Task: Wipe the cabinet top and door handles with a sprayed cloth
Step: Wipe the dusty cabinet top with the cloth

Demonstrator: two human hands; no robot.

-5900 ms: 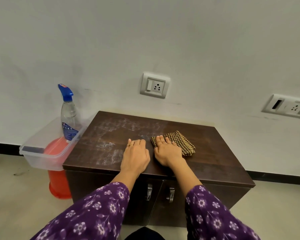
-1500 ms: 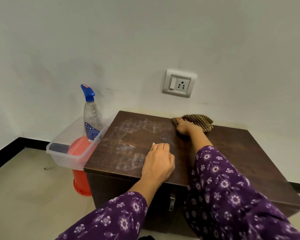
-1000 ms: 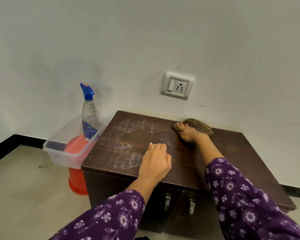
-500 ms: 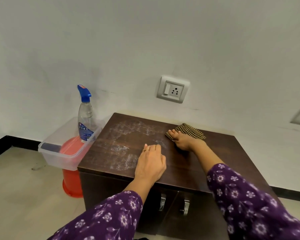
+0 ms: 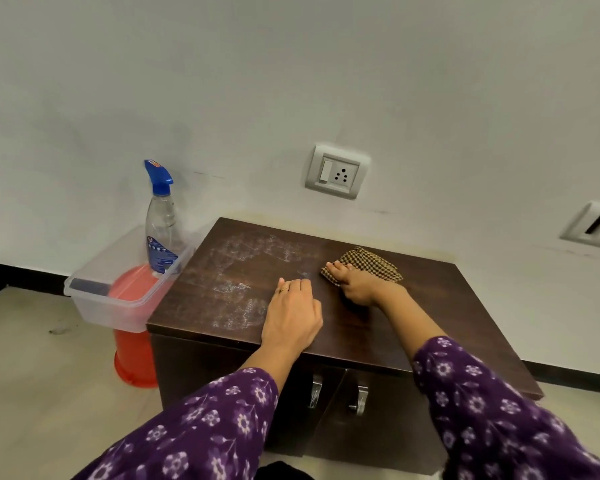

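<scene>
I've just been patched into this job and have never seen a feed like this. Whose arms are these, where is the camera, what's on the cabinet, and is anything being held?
There is no machine here. A person wears one camera on their head, looking forward and down, so the purple-sleeved arms are their own. The left hand rests on the dark cabinet top, holding nothing. The right hand presses a checked cloth onto the top near the wall. White smears cover the top's left half. Two metal door handles show below the front edge. To the left, off the cabinet, a spray bottle stands in a clear plastic tub.
</scene>
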